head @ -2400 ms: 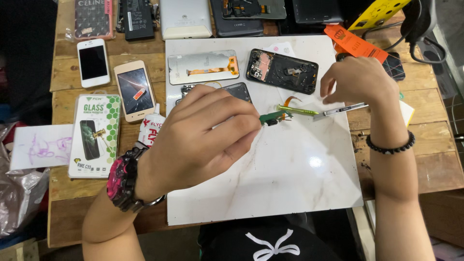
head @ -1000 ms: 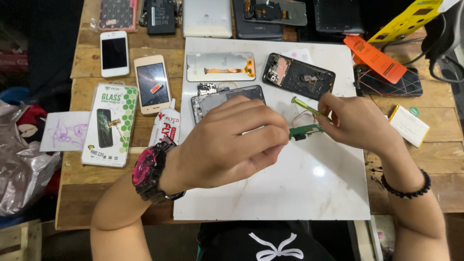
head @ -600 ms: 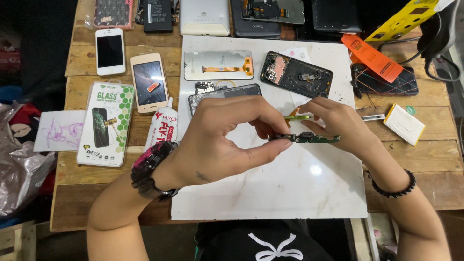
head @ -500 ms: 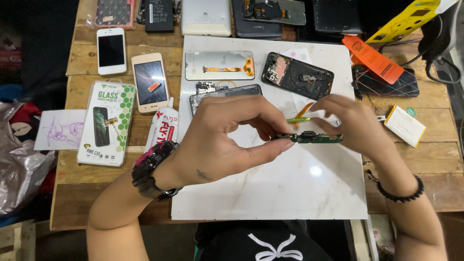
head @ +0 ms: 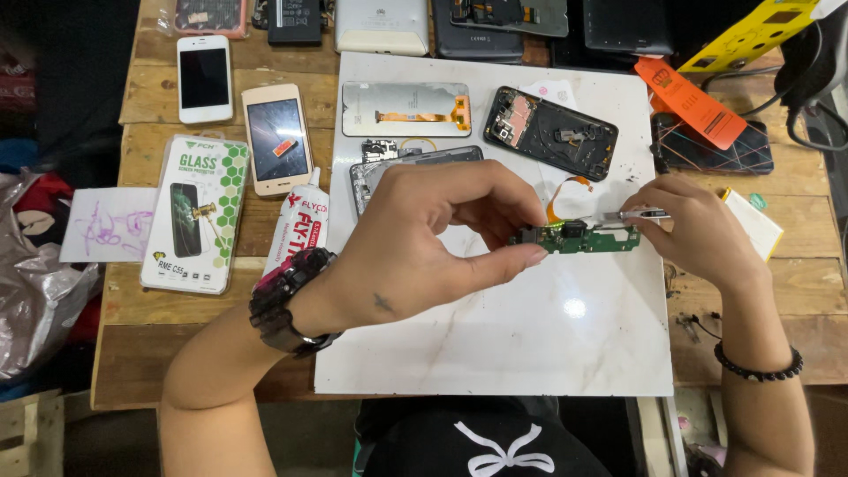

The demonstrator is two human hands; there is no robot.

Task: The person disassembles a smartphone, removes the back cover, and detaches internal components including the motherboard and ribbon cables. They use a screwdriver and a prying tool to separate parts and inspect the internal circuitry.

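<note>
Left hand [head: 415,256] pinches the left end of a small green circuit board [head: 583,238] between thumb and fingertips, held up above the white marble slab [head: 530,344] on the wooden bench [head: 150,115], not touching it. Right hand [head: 698,230] is closed on a pair of metal tweezers [head: 632,215], tips lying along the board's top edge near its right end; whether the tips actually nip a part is too small to tell. An orange flex ribbon [head: 561,190] curls up from the board. Board looks very light, thin and stiff, but fragile: tiny soldered parts on the face, ribbon soft and easy to crease or tear. Best held by the bare edges or the end, as the left hand does, light pinch, no bending, no pulling on the ribbon. Tweezers are slim and smooth, likely to slip off, so a steady grip is needed. Behind on the slab: an opened black phone body [head: 552,132], a phone frame [head: 397,168] partly hidden by the left hand, a screen panel [head: 402,108] face down. Glue tube [head: 296,225], screen protector pack [head: 194,212] and two phones lie left on the bench.
</note>
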